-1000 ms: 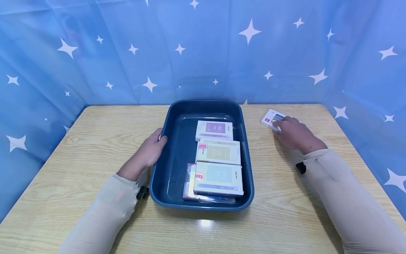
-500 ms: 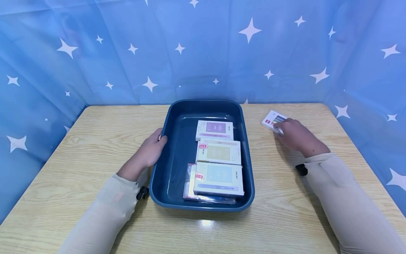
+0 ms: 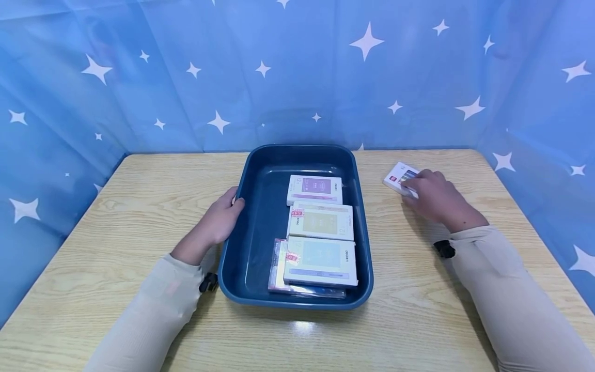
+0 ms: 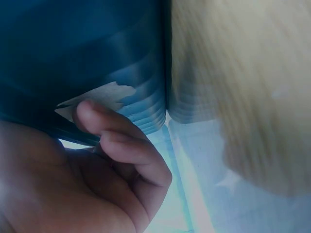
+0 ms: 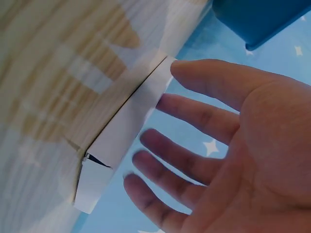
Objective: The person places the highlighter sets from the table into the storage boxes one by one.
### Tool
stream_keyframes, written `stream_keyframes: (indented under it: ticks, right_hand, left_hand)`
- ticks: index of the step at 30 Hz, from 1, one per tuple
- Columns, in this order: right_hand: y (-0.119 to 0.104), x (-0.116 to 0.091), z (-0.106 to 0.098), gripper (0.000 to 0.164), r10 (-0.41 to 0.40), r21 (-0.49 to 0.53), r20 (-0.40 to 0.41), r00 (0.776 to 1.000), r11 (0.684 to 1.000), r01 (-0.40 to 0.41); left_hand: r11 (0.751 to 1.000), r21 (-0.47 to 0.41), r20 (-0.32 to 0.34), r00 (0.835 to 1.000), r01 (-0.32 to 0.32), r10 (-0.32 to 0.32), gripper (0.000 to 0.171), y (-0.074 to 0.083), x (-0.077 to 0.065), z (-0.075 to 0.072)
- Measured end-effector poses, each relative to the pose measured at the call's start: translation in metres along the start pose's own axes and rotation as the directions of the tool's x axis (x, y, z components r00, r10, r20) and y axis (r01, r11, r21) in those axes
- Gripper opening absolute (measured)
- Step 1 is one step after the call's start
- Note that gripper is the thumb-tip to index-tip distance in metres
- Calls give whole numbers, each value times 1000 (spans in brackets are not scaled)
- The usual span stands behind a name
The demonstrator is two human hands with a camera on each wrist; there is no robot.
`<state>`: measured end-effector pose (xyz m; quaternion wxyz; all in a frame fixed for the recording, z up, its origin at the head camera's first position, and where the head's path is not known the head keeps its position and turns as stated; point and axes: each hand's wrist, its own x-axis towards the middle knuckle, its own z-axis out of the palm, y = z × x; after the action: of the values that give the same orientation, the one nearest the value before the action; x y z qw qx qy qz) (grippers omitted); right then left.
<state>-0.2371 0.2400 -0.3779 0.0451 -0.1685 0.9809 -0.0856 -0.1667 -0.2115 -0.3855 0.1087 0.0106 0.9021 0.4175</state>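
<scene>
In the head view my left hand (image 3: 219, 219) grips the left rim of a dark blue plastic bin (image 3: 255, 222). From the left wrist view, curled fingers (image 4: 131, 145) lie against its outer wall beside a torn pale sticker (image 4: 109, 94). To the right of the bin, my right hand (image 3: 434, 199) rests at a small white box (image 3: 395, 174) with a red logo and a picture of coloured sticks, partly covered. The right wrist view has the box (image 5: 131, 111) flat on the table, thumb and index fingertips touching its edge, the other fingers loosely spread and apart from it.
Inside the bin lie a purple-labelled box (image 3: 316, 189), a yellow-labelled box (image 3: 323, 222) and a blue-labelled box (image 3: 321, 261), the last over a shiny flat pack (image 3: 276, 276). A blue star-patterned curtain (image 3: 297, 77) hangs behind the wooden table (image 3: 139, 217).
My right hand has shifted slightly right, with the small white box staying almost in place. The left hand and the bin have not visibly moved.
</scene>
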Motion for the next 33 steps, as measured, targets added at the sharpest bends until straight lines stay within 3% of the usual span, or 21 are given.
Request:
stream_keyframes:
  ticks: [5, 18, 33]
  right_hand:
    - [5, -1, -2, 56, 28, 11, -3, 1000, 1000, -28]
    - [22, -1, -7, 72, 117, 64, 160, 980, 990, -129]
    - [25, 1, -4, 74, 96, 80, 176, 980, 991, -111]
  left_hand:
    - [1000, -1, 0, 1000, 0, 0, 53, 1, 1, 1]
    - [1000, 3, -6, 1000, 3, -3, 53, 0, 0, 1]
    - [1000, 6, -9, 1000, -3, 3, 54, 0, 0, 1]
